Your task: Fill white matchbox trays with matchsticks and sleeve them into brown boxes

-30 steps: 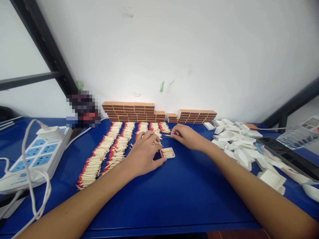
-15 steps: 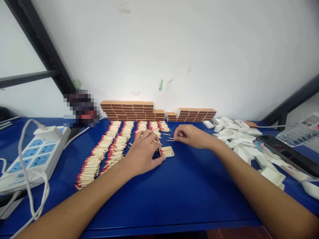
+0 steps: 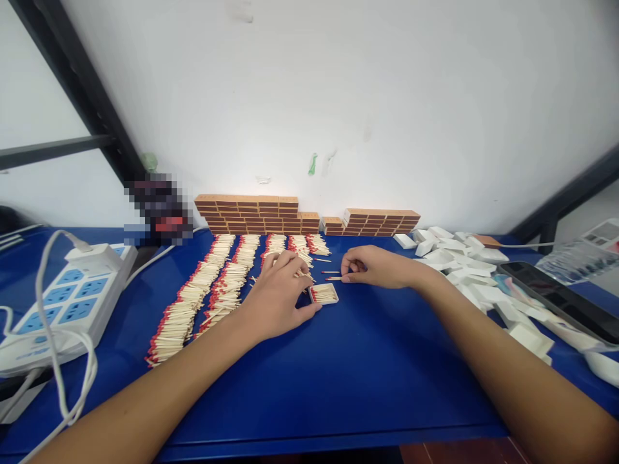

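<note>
My left hand (image 3: 280, 290) is bent over the rows of red-headed matches (image 3: 220, 290), its thumb and forefinger at the near and far sides of a small white matchbox tray (image 3: 335, 298). Matches lie inside the tray, and a few loose ones show by the left fingertips. Right of the tray, my right hand (image 3: 365, 266) is closed with thumb and finger on a match (image 3: 333, 278), whose head points left. Close by, another match (image 3: 331, 272) lies beside those fingers, and a further loose match (image 3: 322, 260) rests behind.
Stacked brown matchboxes (image 3: 256, 216) line the wall, with a second stack (image 3: 382, 222) further right. White empty trays (image 3: 449, 258) are heaped at the right beside a dark phone (image 3: 561, 299). A power strip (image 3: 77, 303) with white cables stands at the left.
My right hand has shifted slightly right and toward me, and a match at its fingertips has come lower. My left hand and the tray have stayed in place.
</note>
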Action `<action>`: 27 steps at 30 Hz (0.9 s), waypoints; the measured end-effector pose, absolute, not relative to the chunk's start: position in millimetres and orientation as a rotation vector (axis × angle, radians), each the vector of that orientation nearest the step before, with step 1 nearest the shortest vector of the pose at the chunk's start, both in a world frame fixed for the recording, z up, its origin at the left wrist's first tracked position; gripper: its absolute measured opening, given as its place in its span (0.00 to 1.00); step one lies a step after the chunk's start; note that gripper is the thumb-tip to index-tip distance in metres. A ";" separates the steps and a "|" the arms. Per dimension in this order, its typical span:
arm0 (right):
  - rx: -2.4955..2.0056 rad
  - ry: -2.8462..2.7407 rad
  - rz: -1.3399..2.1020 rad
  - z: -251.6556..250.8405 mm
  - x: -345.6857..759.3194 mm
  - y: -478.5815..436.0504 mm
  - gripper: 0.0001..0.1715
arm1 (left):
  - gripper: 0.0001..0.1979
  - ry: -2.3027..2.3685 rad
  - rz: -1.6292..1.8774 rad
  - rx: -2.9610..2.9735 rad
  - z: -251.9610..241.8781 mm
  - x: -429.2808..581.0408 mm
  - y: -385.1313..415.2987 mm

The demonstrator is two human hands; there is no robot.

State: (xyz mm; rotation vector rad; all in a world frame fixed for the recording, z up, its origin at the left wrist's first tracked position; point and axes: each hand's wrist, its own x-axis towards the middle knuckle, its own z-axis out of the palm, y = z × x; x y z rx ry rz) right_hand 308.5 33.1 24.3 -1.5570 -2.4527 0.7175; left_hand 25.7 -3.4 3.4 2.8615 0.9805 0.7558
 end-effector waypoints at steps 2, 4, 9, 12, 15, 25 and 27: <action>-1.574 -2.460 0.750 23.4 310.1 33.1 0.13 | 0.11 0.981 0.756 2.860 3.5 25.8 -3.5; -1.584 -2.460 0.738 22.7 310.0 32.9 0.12 | 0.11 0.982 0.750 2.862 3.7 26.0 -3.3; -1.570 -2.465 0.706 22.9 308.9 33.5 0.12 | 0.11 0.979 0.746 2.866 3.7 26.6 -2.5; -1.591 -2.462 0.729 23.8 310.1 34.2 0.11 | 0.11 0.980 0.748 2.861 3.6 26.1 -2.5; -1.600 -2.473 0.742 25.0 311.0 33.7 0.09 | 0.11 0.978 0.745 2.858 3.9 25.3 -2.7; -1.595 -2.501 0.688 28.9 305.8 28.1 0.08 | 0.11 0.989 0.742 2.857 4.8 25.9 -3.5; -1.588 -2.514 0.695 30.9 302.6 25.3 0.09 | 0.12 0.992 0.733 2.858 4.8 25.9 -3.5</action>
